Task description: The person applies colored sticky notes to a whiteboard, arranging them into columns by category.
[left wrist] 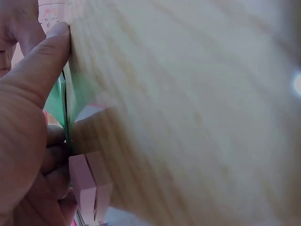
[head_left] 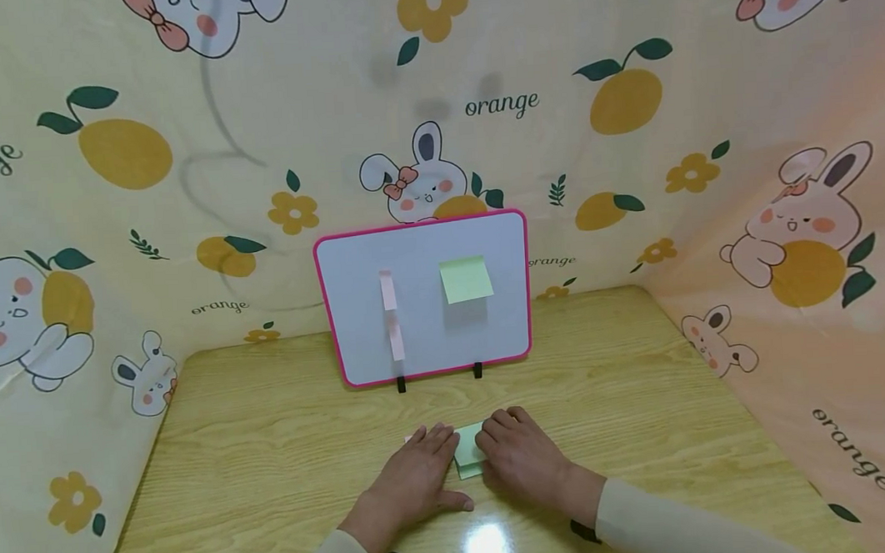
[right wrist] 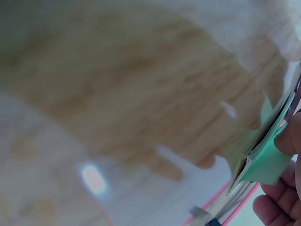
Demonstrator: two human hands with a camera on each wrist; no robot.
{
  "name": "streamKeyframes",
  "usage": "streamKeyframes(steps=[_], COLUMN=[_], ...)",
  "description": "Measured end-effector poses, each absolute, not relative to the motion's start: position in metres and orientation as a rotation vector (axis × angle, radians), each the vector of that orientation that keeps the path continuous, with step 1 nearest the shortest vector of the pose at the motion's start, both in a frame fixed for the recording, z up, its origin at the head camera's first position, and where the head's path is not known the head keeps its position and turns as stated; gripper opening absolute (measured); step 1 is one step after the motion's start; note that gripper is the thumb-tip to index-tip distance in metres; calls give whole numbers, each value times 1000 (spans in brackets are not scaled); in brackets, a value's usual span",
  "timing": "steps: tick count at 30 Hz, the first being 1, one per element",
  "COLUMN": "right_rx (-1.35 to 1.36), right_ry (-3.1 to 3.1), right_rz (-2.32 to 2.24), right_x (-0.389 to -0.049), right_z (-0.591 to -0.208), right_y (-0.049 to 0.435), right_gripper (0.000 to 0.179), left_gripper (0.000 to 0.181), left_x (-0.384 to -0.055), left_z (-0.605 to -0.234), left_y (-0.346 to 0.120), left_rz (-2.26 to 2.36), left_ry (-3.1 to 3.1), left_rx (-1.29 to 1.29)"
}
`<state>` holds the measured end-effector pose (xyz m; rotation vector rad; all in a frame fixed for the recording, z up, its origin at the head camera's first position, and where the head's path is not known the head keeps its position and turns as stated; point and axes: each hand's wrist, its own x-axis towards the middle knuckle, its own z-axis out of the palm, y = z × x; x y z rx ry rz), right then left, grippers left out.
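Note:
On the table lies a pad of green sticky notes [head_left: 469, 450], between the two hands. The left hand [head_left: 417, 472] rests on the pad's left edge, its fingers straight and its thumb pointing right. With curled fingers, the right hand [head_left: 525, 454] holds the right side of the top green note; the right wrist view shows that note [right wrist: 267, 162] bent away from the stack under the thumb [right wrist: 288, 136]. A small pink pad of sticky notes [left wrist: 83, 181] is by the left fingers, mostly covered by that hand in the head view.
Behind the hands stands a pink-framed whiteboard [head_left: 423, 344] on two black feet. It bears one green note [head_left: 466, 279] and two narrow pink notes [head_left: 388, 290]. The wood-grain table [head_left: 256, 453] is glossy, with a patterned cloth [head_left: 372, 71] round its back and sides.

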<state>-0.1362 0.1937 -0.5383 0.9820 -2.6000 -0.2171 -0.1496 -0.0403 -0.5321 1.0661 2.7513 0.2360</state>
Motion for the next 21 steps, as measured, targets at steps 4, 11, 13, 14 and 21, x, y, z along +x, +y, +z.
streamKeyframes(steps=[4, 11, 13, 14, 21], right_rx=[1002, 1010, 1011, 1010, 1017], right_ry=[-2562, -2525, -2524, -2527, -2538], right_rz=[-213, -220, -217, -218, -201], right_x=[-139, -140, -140, -140, -138], right_z=[-539, -539, -539, -539, -537], right_y=[193, 193, 193, 193, 192], right_gripper=[18, 19, 19, 20, 21], left_gripper=[102, 100, 100, 100, 101], left_x=[-149, -150, -150, -149, -148], left_z=[-532, -533, -534, -534, -533], left_y=[-41, -41, -41, -41, -42], left_rz=[239, 241, 241, 241, 262], left_ry=[2751, 2755, 2755, 2754, 2761], left_rx=[1072, 1091, 1090, 1089, 1082])
